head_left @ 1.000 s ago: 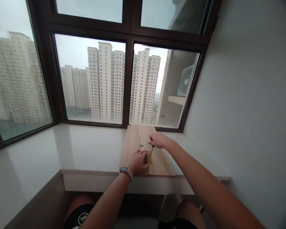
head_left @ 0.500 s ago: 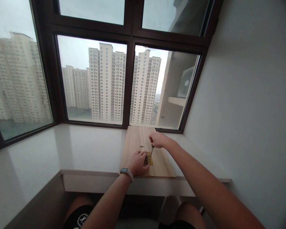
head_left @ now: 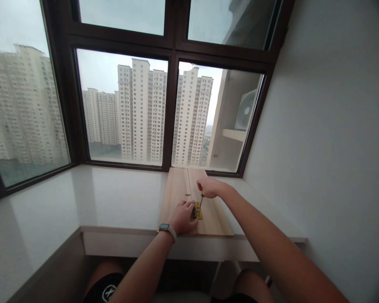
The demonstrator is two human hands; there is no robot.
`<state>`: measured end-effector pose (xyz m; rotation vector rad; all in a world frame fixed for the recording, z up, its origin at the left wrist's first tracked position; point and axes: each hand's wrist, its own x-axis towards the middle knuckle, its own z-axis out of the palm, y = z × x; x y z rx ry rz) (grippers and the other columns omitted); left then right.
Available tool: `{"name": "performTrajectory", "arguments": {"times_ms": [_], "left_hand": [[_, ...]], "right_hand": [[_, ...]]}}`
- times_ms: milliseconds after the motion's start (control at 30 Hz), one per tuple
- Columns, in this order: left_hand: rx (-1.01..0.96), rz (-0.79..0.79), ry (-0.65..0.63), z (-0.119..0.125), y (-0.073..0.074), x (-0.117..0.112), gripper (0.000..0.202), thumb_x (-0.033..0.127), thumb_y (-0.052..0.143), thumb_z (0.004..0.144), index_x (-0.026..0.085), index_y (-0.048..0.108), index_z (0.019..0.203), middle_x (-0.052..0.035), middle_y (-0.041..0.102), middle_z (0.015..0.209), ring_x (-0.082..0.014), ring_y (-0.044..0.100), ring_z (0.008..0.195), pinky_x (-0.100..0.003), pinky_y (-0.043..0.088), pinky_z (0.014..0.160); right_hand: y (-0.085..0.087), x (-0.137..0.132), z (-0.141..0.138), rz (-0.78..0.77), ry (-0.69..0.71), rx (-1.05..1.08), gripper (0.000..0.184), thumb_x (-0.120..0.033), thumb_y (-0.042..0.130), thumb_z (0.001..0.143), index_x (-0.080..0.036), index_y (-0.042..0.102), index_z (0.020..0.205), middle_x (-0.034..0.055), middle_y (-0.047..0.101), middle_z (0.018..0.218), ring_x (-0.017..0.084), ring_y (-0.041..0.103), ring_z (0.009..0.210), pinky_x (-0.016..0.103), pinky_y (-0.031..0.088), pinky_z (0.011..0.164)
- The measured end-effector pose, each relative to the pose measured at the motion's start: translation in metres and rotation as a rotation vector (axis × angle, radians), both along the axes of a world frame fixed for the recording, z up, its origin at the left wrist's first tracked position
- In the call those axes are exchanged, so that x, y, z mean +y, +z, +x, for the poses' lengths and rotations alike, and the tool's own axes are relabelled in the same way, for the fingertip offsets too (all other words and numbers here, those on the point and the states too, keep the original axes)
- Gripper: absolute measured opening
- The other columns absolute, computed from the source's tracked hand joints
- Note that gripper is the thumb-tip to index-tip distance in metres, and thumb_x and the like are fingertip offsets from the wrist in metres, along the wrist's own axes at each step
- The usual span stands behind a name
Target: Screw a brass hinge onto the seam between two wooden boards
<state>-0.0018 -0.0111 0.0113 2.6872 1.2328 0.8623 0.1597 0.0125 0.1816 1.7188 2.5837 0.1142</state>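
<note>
Two light wooden boards lie side by side on the white window ledge, meeting along a lengthwise seam. A small brass hinge sits across that seam near the front end. My left hand, with a watch on the wrist, rests curled on the left board and presses against the hinge. My right hand is closed round the handle of a screwdriver, whose dark shaft slants down to the hinge. A small loose screw lies on the left board behind my left hand.
The white ledge runs left along dark-framed windows showing tower blocks. A white wall closes the right side. The ledge's front edge drops off above my knees.
My right hand has turned slightly on the screwdriver handle and stayed over the hinge. The left hand has not moved. The view has tilted a little.
</note>
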Motion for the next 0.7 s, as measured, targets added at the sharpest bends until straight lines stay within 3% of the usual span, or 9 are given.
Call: {"name": "performTrajectory", "arguments": {"times_ms": [267,500,600,700], "left_hand": [[0.016,-0.003,-0.001,0.0001,0.0008,-0.0008,0.043,0.044,0.061,0.083,0.023,0.056,0.121,-0.0103,0.058,0.129,-0.032,0.049,0.118,-0.045,0.039,0.103],[0.027,0.011,0.023,0.0009,0.0019,-0.002,0.044,0.045,0.062,0.083,0.025,0.056,0.121,-0.0086,0.059,0.128,-0.0312,0.049,0.116,-0.044,0.041,0.101],[0.033,0.015,0.024,0.0009,0.0029,-0.0031,0.044,0.044,0.062,0.083,0.025,0.055,0.122,-0.0082,0.059,0.129,-0.0309,0.049,0.116,-0.044,0.04,0.102],[0.031,0.013,0.02,0.0007,0.0032,-0.0033,0.045,0.044,0.062,0.083,0.025,0.055,0.123,-0.0083,0.058,0.13,-0.0309,0.049,0.117,-0.044,0.04,0.103]], "right_hand": [[0.0001,0.0005,0.0026,0.071,-0.043,0.015,0.018,-0.011,0.079,0.064,-0.023,0.071,0.074,0.0066,0.074,0.085,0.023,0.068,0.083,0.028,0.045,0.066],[-0.0003,-0.0007,-0.0017,0.049,-0.135,-0.155,0.023,-0.028,0.064,0.084,-0.022,0.072,0.104,0.0146,0.072,0.113,0.028,0.067,0.104,0.034,0.051,0.08],[0.0002,-0.0017,-0.0026,0.044,-0.147,-0.172,0.028,-0.036,0.057,0.089,-0.02,0.072,0.108,0.0163,0.071,0.115,0.029,0.067,0.105,0.037,0.051,0.082],[0.0004,-0.0023,-0.0014,0.033,-0.109,-0.17,0.027,-0.036,0.063,0.086,-0.02,0.071,0.107,0.0156,0.07,0.115,0.029,0.066,0.105,0.034,0.05,0.081]]}}
